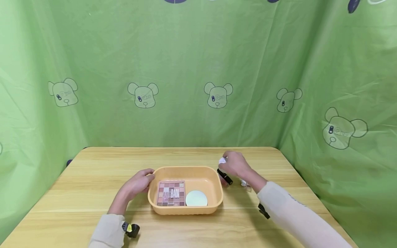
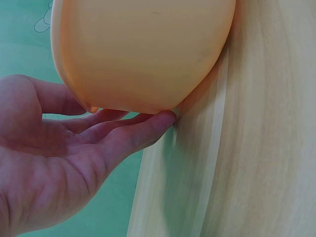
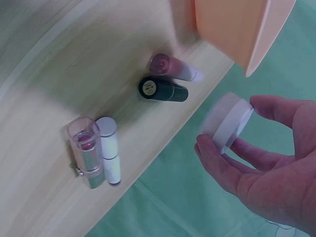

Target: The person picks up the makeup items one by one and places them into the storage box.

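Note:
An orange plastic basin (image 1: 186,210) stands on the table, holding an eyeshadow palette (image 1: 171,198) and a pale round disc-shaped item (image 1: 196,198). My left hand (image 1: 139,182) grips the basin's left end, thumb at the rim and fingers against the outer wall. Above the table, beyond the basin's right end, my right hand (image 1: 237,165) pinches a small white round container (image 3: 229,121) between thumb and fingers. Below it in the right wrist view lie a black lipstick tube (image 3: 165,91) and a pink tube with a pale end (image 3: 173,67), side by side.
Further right lie a clear-capped lipstick (image 3: 86,153) and a slim white tube (image 3: 109,150), close together. The wooden table (image 1: 77,196) is bordered by green curtains (image 1: 186,127) at the back and both sides.

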### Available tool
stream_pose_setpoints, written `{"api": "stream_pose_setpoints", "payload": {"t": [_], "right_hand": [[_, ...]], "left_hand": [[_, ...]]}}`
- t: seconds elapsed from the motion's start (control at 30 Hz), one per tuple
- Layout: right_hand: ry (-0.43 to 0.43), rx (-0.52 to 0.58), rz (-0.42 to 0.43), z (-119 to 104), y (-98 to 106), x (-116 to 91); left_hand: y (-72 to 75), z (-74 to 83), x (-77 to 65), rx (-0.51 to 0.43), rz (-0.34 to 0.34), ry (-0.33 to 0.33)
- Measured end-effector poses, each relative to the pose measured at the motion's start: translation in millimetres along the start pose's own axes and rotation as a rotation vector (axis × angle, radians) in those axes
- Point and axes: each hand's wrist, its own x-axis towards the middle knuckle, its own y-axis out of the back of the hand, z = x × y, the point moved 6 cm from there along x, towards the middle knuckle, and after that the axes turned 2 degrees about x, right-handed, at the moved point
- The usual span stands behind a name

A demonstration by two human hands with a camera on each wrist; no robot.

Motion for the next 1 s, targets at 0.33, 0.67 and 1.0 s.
{"api": "stream_pose_setpoints", "payload": {"t": [0.33, 0.67, 1.0], "right_hand": [[0.037, -0.025, 0.009, -15, 5, -2], [0.074, -0.012, 0.018, -32, 2, -7], [0.104, -0.003, 0.005, -49, -5, -11]], "left_hand": [[-1.4, 0.9, 0.3, 0.0, -0.01, 0.001], [-1.3, 1.8, -1.9, 0.006, -0.02, -0.004], [-0.2, -1.3, -0.3, -0.007, 0.001, 0.015]]}}
